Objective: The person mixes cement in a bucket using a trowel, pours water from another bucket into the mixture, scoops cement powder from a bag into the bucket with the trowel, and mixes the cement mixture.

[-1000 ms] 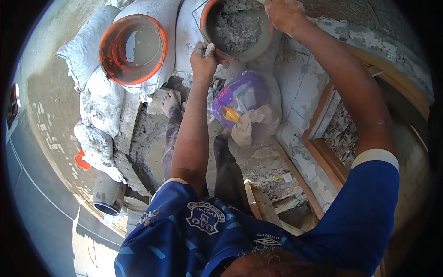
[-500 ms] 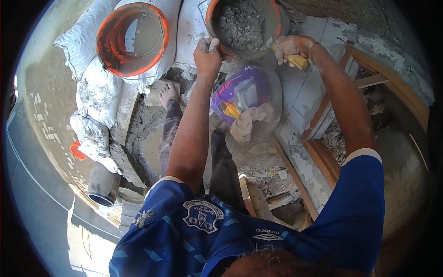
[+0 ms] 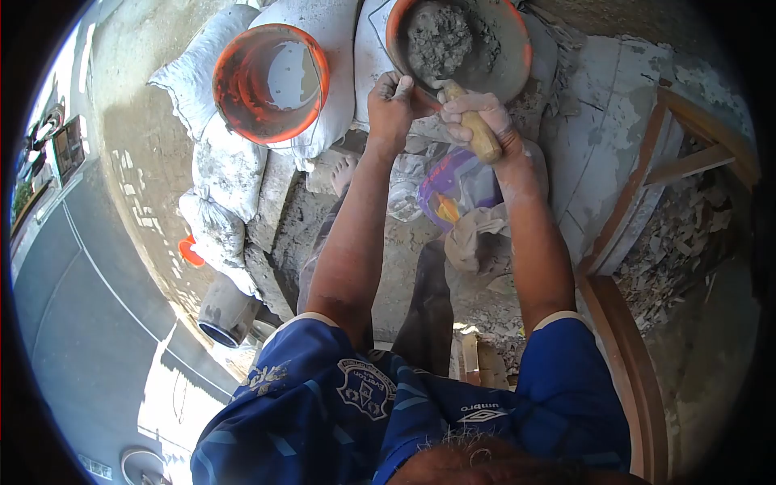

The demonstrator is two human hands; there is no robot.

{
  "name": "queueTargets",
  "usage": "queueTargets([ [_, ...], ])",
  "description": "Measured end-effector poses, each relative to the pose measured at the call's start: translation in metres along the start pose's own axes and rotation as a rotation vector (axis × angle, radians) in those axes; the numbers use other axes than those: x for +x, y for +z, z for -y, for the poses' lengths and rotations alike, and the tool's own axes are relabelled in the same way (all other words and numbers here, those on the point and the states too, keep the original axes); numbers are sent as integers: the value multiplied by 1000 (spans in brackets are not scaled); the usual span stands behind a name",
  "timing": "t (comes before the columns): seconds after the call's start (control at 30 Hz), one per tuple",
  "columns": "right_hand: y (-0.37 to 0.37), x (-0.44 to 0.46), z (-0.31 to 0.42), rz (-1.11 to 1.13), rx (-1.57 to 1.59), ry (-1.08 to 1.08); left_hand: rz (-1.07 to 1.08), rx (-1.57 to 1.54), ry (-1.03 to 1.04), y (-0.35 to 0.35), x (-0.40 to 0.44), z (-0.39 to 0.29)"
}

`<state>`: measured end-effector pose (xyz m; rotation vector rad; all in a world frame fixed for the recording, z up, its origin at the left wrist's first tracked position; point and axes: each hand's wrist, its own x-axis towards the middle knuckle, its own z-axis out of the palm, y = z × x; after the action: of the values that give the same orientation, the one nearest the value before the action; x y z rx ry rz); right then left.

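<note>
An orange-rimmed bucket (image 3: 527,56) with wet grey mortar (image 3: 439,39) inside is at the top. My left hand (image 3: 391,105) is closed on its near left rim. My right hand (image 3: 483,121) is wrapped round the wooden handle (image 3: 482,139) of a tool at the near rim, beside my left hand; the tool's metal end is mostly hidden. To the left stands a second orange bucket (image 3: 222,85) with greyish water in it. Below my right hand lies a purple and clear plastic bag (image 3: 453,179) with a yellow thing inside and a beige cloth (image 3: 477,237) against it.
White sacks (image 3: 230,166) are piled at the left. Nearby are a dark grey bucket (image 3: 229,311) on its side and a small orange object (image 3: 191,251). At the right, a wooden frame (image 3: 626,356) borders rubble (image 3: 679,242). My bare foot (image 3: 343,174) is near the boards.
My right hand has moved from the bucket's right side down and left to its near rim, with the handle. My left hand stays on the rim. The whole view has shifted.
</note>
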<state>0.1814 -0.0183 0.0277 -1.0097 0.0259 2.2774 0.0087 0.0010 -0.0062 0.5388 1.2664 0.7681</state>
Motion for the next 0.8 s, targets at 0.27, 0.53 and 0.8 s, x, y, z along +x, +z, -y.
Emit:
queueTargets([
  [0.27, 19, -33, 1, 170, 346, -152, -9, -92, 65, 4, -2, -4],
  [0.53, -28, -6, 33, -431, -1748, -288, 23, -102, 46, 9, -6, 5],
  [0.8, 38, -68, 77, -371, -2288, 40, -11, -145, 50, 8, -5, 4],
])
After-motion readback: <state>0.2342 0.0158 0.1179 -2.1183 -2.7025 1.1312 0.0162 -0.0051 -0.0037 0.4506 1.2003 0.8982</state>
